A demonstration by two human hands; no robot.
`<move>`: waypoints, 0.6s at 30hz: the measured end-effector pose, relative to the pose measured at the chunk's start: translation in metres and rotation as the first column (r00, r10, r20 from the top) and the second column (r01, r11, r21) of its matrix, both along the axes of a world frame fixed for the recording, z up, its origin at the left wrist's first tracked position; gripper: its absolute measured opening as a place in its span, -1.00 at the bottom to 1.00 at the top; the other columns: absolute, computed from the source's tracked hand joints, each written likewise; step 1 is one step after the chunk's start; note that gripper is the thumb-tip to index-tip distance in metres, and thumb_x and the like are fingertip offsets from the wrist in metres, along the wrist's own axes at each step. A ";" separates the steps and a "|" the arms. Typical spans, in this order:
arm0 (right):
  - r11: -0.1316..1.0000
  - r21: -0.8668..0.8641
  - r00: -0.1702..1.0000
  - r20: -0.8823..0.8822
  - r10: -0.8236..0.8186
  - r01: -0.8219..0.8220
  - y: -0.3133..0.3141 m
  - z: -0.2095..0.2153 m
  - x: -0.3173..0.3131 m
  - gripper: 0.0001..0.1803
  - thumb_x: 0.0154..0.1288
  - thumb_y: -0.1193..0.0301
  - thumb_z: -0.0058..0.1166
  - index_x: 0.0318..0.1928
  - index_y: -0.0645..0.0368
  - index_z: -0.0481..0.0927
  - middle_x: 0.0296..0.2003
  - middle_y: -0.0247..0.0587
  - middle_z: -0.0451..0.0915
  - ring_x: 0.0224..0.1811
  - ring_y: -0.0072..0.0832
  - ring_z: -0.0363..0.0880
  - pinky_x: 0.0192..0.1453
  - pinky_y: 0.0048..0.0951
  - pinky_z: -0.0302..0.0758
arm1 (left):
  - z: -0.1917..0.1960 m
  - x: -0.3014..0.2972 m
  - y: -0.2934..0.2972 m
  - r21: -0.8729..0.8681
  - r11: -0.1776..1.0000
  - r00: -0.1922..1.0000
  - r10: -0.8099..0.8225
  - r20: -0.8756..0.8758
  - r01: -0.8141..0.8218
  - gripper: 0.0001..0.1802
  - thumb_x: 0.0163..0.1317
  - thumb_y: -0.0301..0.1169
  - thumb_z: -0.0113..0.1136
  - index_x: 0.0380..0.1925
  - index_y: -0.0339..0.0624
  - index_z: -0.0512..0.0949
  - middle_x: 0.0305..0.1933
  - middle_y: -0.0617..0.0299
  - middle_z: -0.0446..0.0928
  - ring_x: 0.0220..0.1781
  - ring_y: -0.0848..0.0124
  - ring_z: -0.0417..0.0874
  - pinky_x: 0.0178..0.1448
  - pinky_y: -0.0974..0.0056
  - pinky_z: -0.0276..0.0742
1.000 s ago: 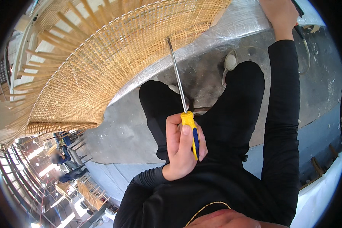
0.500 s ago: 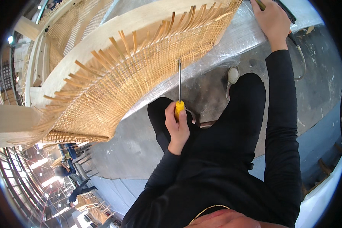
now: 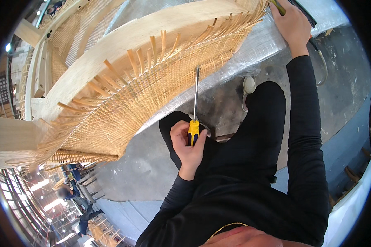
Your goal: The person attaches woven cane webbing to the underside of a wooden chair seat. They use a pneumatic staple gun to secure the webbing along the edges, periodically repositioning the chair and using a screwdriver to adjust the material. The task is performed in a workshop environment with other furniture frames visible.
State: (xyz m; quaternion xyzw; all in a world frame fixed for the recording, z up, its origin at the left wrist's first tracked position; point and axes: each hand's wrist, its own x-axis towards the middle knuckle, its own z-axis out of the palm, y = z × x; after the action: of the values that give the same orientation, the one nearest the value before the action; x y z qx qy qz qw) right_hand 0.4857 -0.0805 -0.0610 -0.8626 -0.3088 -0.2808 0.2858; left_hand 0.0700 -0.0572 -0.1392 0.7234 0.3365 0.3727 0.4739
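My left hand [image 3: 187,149] is closed around the yellow and dark-blue handle of a screwdriver [image 3: 196,96]. Its metal shaft points away from me, and the tip overlaps the lower part of the woven cane webbing [image 3: 123,105]; whether it touches cannot be told. Loose cane strips stick up along the webbing's upper edge, against a curved pale wooden frame [image 3: 82,61]. At the upper right my right hand [image 3: 293,28] is wrapped round a black tool [image 3: 307,13] with an olive-green part, mostly hidden by the hand and the picture's edge.
Clear plastic film [image 3: 255,55] covers the surface under the frame. A hose [image 3: 325,68] hangs beside my right forearm. Another wooden frame with cane [image 3: 80,37] stands at the upper left. Grey floor [image 3: 130,177] lies below. A person [image 3: 70,193] is in the distance at lower left.
My left hand has drawn slightly down toward me with the screwdriver, showing more of its handle. The webbing and frame sit a little lower in the view. My right hand keeps its hold.
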 end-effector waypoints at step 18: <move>0.979 -0.163 0.992 -0.028 -0.125 0.119 -0.004 -0.026 0.025 -0.56 0.41 -0.04 0.11 0.24 -0.36 0.69 -0.12 -0.14 0.79 -0.03 -0.09 0.74 0.04 -0.13 0.64 | 0.041 -0.034 0.073 -0.190 0.858 0.765 -0.513 -0.390 0.478 -0.67 0.19 -0.40 0.48 -0.11 -0.35 0.65 -0.24 0.23 0.68 -0.22 0.43 0.67 -0.02 0.32 0.57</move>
State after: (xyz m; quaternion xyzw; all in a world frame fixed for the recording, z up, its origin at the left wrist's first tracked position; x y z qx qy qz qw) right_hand 0.5107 -0.0845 -0.0867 -0.9054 -0.2714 -0.2554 0.2033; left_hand 0.0363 0.0161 -0.0983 0.8306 0.2432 0.0532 0.4982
